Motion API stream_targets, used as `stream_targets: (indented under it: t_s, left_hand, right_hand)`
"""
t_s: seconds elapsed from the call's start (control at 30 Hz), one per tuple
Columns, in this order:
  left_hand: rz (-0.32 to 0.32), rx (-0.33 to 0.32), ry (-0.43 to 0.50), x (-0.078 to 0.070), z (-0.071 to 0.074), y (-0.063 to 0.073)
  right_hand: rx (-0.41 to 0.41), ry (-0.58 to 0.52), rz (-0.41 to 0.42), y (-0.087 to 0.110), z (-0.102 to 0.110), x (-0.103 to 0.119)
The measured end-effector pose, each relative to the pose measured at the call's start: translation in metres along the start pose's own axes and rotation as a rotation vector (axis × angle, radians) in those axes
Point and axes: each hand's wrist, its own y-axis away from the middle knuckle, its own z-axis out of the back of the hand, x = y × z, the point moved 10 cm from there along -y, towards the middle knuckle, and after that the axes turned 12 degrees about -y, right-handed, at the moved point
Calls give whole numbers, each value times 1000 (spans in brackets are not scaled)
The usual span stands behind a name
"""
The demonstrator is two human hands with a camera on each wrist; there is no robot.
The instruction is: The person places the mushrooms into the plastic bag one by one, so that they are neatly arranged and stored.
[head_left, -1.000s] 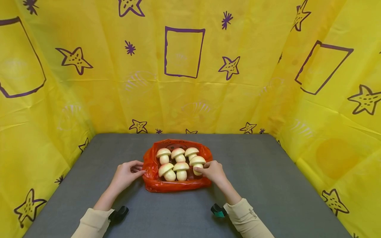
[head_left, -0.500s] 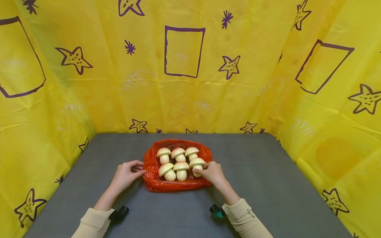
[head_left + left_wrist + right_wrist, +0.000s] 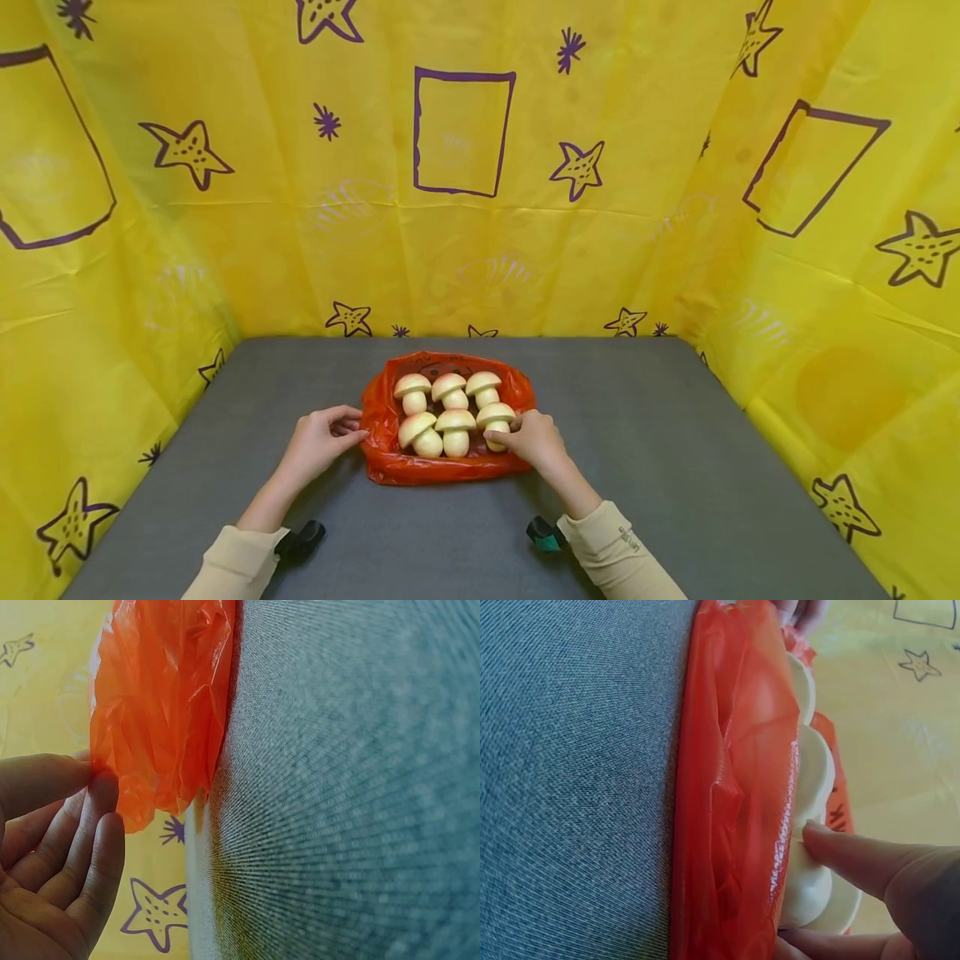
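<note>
An orange-red plastic bag (image 3: 442, 473) lies on the table with its mouth folded back. Inside it sit cream toy mushrooms with faintly pink-tinged caps, in two rows of three. My left hand (image 3: 321, 439) pinches the bag's left rim between thumb and fingers; the left wrist view shows the thin plastic (image 3: 161, 705) at the fingertips. On the right, my right hand (image 3: 538, 443) holds the front-right mushroom (image 3: 496, 413) by its stem, thumb in front, within the bag. The bag's wall hides the mushroom's lower part in the right wrist view, where the thumb (image 3: 855, 859) presses on it.
A dark grey cloth-like surface covers the table (image 3: 675, 500). Yellow curtains (image 3: 465, 250) with purple stars and outlines stand around its back and sides. Dark bands (image 3: 300, 542) sit at both wrists, by the beige sleeves.
My right hand has lowered the front-right mushroom slightly and moved it a little toward me and left, into line with the front row. The left hand and the bag have stayed in place.
</note>
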Motion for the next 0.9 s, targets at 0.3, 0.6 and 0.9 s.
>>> stream_targets:
  t_s: [0.3, 0.6, 0.9]
  left_hand:
    - [5, 4, 1, -1, -1, 0]
    - [1, 2, 2, -2, -1, -1]
    - [5, 6, 3, -3, -1, -1]
  right_hand:
    - [18, 34, 2, 2, 2, 2]
    - [27, 46, -23, 1, 4, -2]
    - [42, -1, 3, 1, 7, -2]
